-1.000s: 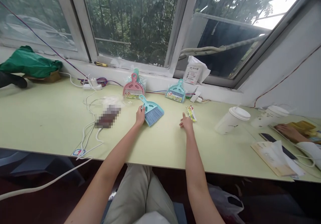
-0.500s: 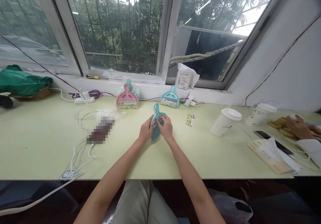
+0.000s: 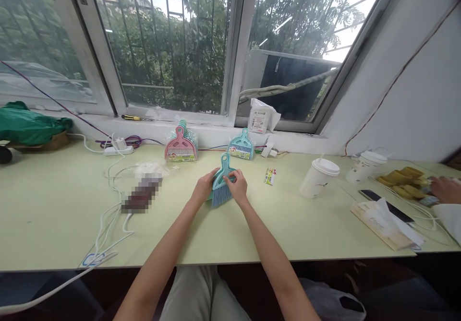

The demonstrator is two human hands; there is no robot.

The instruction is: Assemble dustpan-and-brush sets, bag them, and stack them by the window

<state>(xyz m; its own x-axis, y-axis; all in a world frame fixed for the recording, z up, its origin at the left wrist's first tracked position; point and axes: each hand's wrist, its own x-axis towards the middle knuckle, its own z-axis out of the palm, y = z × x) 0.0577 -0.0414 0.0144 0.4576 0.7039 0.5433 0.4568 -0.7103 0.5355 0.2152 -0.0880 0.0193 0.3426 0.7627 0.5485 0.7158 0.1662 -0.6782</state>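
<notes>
In the middle of the table, a small teal hand brush (image 3: pixel 221 197) with grey-blue bristles lies against a matching teal dustpan (image 3: pixel 210 196), which is mostly hidden behind it. My left hand (image 3: pixel 203 186) is closed round the left side of the pair, gripping the dustpan's edge. With thumb and fingers, my right hand (image 3: pixel 237 186) pinches the right shoulder of the brush. The handles point away from me and the bristles towards me. Just right of my hands lies a small printed label card (image 3: pixel 270 176).
Behind stand a pink dustpan set (image 3: pixel 180 148) fronting a wrapped stack and a teal set (image 3: pixel 241 144). White cups (image 3: pixel 320 177), a phone (image 3: pixel 387 206) and another person's hand (image 3: pixel 446 189) by yellow items are right. White cables (image 3: pixel 111 206) and a blurred object lie left.
The brush now shows more of its face and bristles between my hands, both still gripping. At the right, the other person's hand has moved away from the yellow items. The view has shifted slightly.
</notes>
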